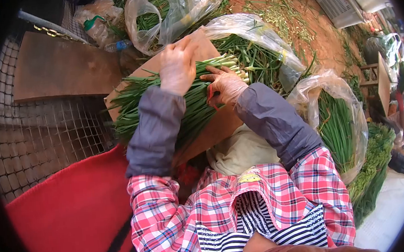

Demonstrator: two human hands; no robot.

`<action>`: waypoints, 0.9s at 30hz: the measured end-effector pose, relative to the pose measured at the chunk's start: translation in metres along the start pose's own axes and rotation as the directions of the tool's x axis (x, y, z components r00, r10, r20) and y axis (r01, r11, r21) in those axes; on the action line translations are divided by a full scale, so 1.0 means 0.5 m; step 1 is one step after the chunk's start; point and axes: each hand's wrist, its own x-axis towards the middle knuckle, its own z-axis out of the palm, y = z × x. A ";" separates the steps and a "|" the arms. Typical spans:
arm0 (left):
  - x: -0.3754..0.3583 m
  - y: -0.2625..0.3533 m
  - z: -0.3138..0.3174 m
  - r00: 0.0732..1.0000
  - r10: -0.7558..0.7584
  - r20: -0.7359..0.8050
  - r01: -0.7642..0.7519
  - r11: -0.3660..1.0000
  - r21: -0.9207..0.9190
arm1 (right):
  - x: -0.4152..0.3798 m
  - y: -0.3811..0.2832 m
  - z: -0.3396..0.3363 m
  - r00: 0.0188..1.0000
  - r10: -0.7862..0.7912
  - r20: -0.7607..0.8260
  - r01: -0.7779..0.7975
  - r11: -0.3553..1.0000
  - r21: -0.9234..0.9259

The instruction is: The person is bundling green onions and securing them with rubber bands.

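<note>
A large bunch of long green stalks lies across a brown board, its pale ends to the right. My left hand, in a thin clear glove, is over the top edge of the bunch with its fingers bent; what its fingertips hold, if anything, is hidden. My right hand, gloved with bare fingertips showing, rests on the bunch near the pale ends, fingers apart and pressing on the stalks. Something red shows at the right hand's thumb.
Clear plastic bags of greens stand at the right and top. Loose greens lie behind the board. Grey crates are at upper right, wire mesh and a brown panel at left. Red cloth lies lower left.
</note>
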 end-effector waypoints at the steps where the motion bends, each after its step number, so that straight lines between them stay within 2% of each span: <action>1: 0.017 -0.022 0.033 0.997 -0.009 0.080 0.006 0.999 0.032 | -0.002 -0.008 -0.006 1.000 0.010 0.001 -0.010 1.000 0.018; 3: 0.025 -0.058 0.120 0.970 -0.044 0.240 0.021 0.995 0.096 | -0.002 0.005 0.008 0.997 -0.005 -0.075 0.009 0.998 0.054; 6: -0.011 -0.031 0.150 0.842 -0.211 0.497 0.157 0.976 0.149 | -0.029 0.004 0.029 0.971 -0.089 -0.221 0.124 0.981 0.148; 8: -0.031 -0.012 0.146 0.869 -0.173 0.464 0.104 0.980 0.171 | -0.049 0.016 0.045 0.943 -0.146 -0.300 0.212 0.957 0.199; 9: -0.045 0.000 0.134 0.884 -0.159 0.439 0.085 0.979 0.184 | -0.062 0.010 0.050 0.922 -0.187 -0.339 0.253 0.954 0.160; 12: -0.095 0.032 0.109 0.970 -0.113 0.216 0.089 0.989 0.117 | -0.100 -0.027 0.045 0.894 -0.208 -0.397 0.235 0.972 0.018; 13: -0.122 0.043 0.103 0.977 -0.125 0.171 0.117 0.992 0.056 | -0.119 -0.062 0.015 0.916 -0.166 -0.366 0.157 0.986 -0.053; 15: -0.160 0.069 0.106 0.985 -0.147 0.088 0.154 0.985 -0.078 | -0.121 -0.066 -0.001 0.955 -0.151 -0.255 0.127 0.986 -0.108; 16: -0.172 0.087 0.105 0.976 -0.185 0.119 0.198 0.973 -0.116 | -0.122 -0.061 -0.005 0.971 -0.136 -0.197 0.111 0.985 -0.136; 17: -0.182 0.101 0.104 0.973 -0.201 0.111 0.213 0.971 -0.110 | -0.118 -0.047 0.012 0.989 -0.114 -0.098 0.106 0.991 -0.078; 22: -0.199 0.115 0.091 0.967 -0.227 0.115 0.248 0.944 -0.219 | -0.124 -0.028 0.035 0.997 -0.070 -0.010 0.071 0.997 0.031; 23: -0.191 0.093 0.101 0.977 -0.214 0.027 0.212 0.933 -0.292 | -0.122 -0.026 0.033 0.998 -0.068 -0.017 0.069 0.997 0.028; 24: -0.171 0.081 0.096 0.971 -0.234 0.044 0.237 0.931 -0.277 | -0.121 -0.024 0.032 0.997 -0.067 -0.024 0.068 0.997 0.023; 26: -0.128 0.068 0.087 0.970 -0.218 0.106 0.227 0.970 -0.082 | -0.108 -0.015 0.031 0.997 -0.061 -0.056 0.063 0.997 0.038; 27: -0.124 0.053 0.105 0.971 -0.202 0.125 0.212 0.975 -0.068 | -0.103 -0.011 0.033 0.997 -0.052 -0.061 0.055 0.997 0.051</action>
